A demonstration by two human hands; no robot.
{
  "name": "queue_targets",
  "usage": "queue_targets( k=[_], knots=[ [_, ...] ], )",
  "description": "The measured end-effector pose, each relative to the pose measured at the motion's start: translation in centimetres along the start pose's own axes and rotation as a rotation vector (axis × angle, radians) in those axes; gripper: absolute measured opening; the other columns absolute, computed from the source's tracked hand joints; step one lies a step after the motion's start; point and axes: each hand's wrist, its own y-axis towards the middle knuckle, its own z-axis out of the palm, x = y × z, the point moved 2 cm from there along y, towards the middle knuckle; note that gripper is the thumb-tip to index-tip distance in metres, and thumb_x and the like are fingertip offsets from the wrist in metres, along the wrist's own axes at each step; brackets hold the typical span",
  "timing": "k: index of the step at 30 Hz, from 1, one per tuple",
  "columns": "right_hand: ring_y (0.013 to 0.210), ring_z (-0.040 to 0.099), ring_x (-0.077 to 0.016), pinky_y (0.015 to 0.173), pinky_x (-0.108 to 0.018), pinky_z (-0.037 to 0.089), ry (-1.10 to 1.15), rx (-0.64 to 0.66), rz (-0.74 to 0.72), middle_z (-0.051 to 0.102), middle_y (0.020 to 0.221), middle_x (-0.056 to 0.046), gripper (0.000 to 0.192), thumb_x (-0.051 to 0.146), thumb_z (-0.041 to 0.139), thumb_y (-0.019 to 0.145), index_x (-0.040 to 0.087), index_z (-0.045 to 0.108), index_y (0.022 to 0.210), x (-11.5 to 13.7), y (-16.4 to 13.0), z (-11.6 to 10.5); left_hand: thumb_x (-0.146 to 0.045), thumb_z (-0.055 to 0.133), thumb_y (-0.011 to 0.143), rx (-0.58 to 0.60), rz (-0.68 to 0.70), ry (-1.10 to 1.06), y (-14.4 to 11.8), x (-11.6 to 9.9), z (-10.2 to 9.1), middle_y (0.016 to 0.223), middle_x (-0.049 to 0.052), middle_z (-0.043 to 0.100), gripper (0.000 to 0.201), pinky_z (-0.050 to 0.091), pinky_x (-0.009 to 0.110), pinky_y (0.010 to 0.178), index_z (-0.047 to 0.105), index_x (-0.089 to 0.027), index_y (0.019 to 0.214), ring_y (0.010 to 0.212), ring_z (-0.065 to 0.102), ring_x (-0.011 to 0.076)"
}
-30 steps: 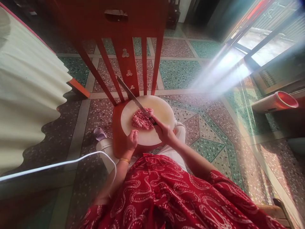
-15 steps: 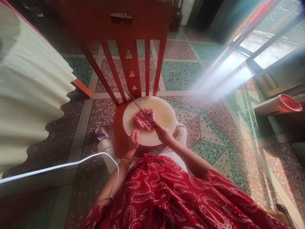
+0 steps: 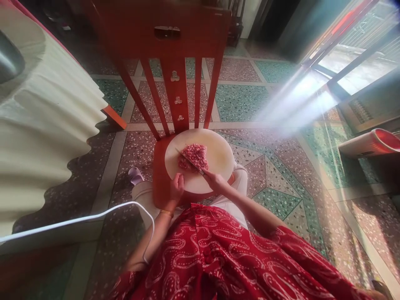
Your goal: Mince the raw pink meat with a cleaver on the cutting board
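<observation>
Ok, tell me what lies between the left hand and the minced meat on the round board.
In the head view, only a bare strip of the white cutting board separates the left hand from the minced meat.

Chair back slats [image 3: 175, 100] wall off the far side of the round cutting board [image 3: 218, 156] | bare board right of minced meat [image 3: 195, 155] | draped cloth [image 3: 46, 137] crowds left | tiled floor [image 3: 275, 183] open right.

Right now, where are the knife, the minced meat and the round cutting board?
knife [image 3: 189, 160]: head view, on the middle of the blade lying across the meat.
minced meat [image 3: 197, 151]: head view, on the centre of the pink pile.
round cutting board [image 3: 220, 156]: head view, on its bare right side.
</observation>
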Motion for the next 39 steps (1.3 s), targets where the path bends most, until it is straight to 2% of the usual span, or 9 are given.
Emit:
queue_targets(
  k=[6,12,16,18,23,27,30,35,39],
  knots=[
    [0.069,0.063,-0.0147,0.068,-0.024,0.049,0.186,-0.195,-0.18,0.07,0.089,-0.005,0.049,0.037,0.034,0.093,0.021,0.041,0.139,1.4,0.1,-1.4,-0.039,0.035,0.089,-0.034,0.01,-0.05,0.0,0.2,-0.3,0.062,-0.002,0.05,0.027,0.04,0.022,0.057,0.054,-0.019,0.087,0.056,0.049,0.0108],
    [0.072,0.065,-0.0172,0.068,-0.027,0.05,0.147,-0.027,0.007,0.071,0.087,-0.006,0.042,0.034,0.04,0.09,0.017,0.056,0.126,-0.3,0.1,0.0,-0.037,0.037,0.088,-0.02,-0.003,0.007,0.2,0.3,-0.2,0.063,-0.001,0.052,0.025,0.039,0.023,0.056,0.055,-0.019,0.083,0.058,0.05,0.0119],
    [0.077,0.066,-0.0154,0.071,-0.024,0.05,0.192,-0.158,-0.161,0.069,0.1,-0.004,0.047,0.035,0.039,0.091,0.022,0.045,0.136,1.9,-0.3,-1.8,-0.036,0.034,0.089,-0.013,0.002,0.027,0.3,-0.2,-0.2,0.063,-0.001,0.052,0.027,0.04,0.023,0.057,0.055,-0.019,0.086,0.057,0.05,0.0113],
    [0.085,0.066,-0.0172,0.076,-0.026,0.05,0.182,-0.194,-0.187,0.067,0.108,-0.006,0.048,0.034,0.038,0.091,0.022,0.042,0.138,1.9,-0.3,-1.5,-0.036,0.034,0.089,-0.011,0.003,0.036,0.3,-0.3,-0.2,0.063,-0.001,0.052,0.027,0.04,0.023,0.058,0.055,-0.019,0.086,0.057,0.05,0.0114],
    [0.079,0.067,-0.0194,0.071,-0.028,0.052,0.124,-0.027,0.028,0.071,0.094,-0.006,0.042,0.03,0.043,0.089,0.02,0.055,0.128,-0.2,-0.2,0.3,-0.035,0.037,0.087,-0.015,0.006,0.04,0.2,0.1,-0.1,0.064,0.0,0.053,0.025,0.04,0.024,0.057,0.055,-0.019,0.082,0.058,0.05,0.0125],
    [0.075,0.066,-0.0146,0.07,-0.024,0.051,0.211,-0.163,-0.127,0.07,0.096,-0.004,0.045,0.033,0.04,0.091,0.021,0.048,0.134,1.0,-0.1,-1.6,-0.037,0.035,0.088,0.004,-0.002,0.026,0.3,0.2,0.0,0.064,-0.001,0.053,0.027,0.04,0.023,0.057,0.055,-0.019,0.087,0.056,0.05,0.0116],
    [0.087,0.065,-0.0164,0.077,-0.026,0.05,0.223,-0.272,-0.183,0.067,0.109,-0.007,0.048,0.033,0.038,0.091,0.02,0.044,0.137,0.9,0.1,-1.5,-0.037,0.034,0.088,-0.01,0.017,0.03,0.3,0.1,0.0,0.063,-0.001,0.053,0.027,0.04,0.023,0.058,0.054,-0.019,0.087,0.056,0.051,0.0115],
    [0.082,0.066,-0.0191,0.074,-0.029,0.051,0.184,-0.058,0.084,0.071,0.093,-0.006,0.041,0.031,0.043,0.089,0.019,0.056,0.126,-0.9,0.2,0.3,-0.036,0.036,0.088,-0.022,0.013,0.048,0.3,0.1,0.0,0.062,-0.001,0.052,0.025,0.039,0.023,0.056,0.055,-0.019,0.083,0.057,0.05,0.0122],
    [0.08,0.064,-0.015,0.075,-0.026,0.05,0.282,-0.199,-0.07,0.068,0.1,-0.006,0.05,0.037,0.041,0.09,0.017,0.045,0.136,0.5,-0.1,-1.6,-0.035,0.035,0.089,-0.013,0.032,0.035,0.3,0.2,0.0,0.062,-0.002,0.051,0.026,0.04,0.022,0.056,0.056,-0.019,0.087,0.056,0.05,0.0113]
  ],
)
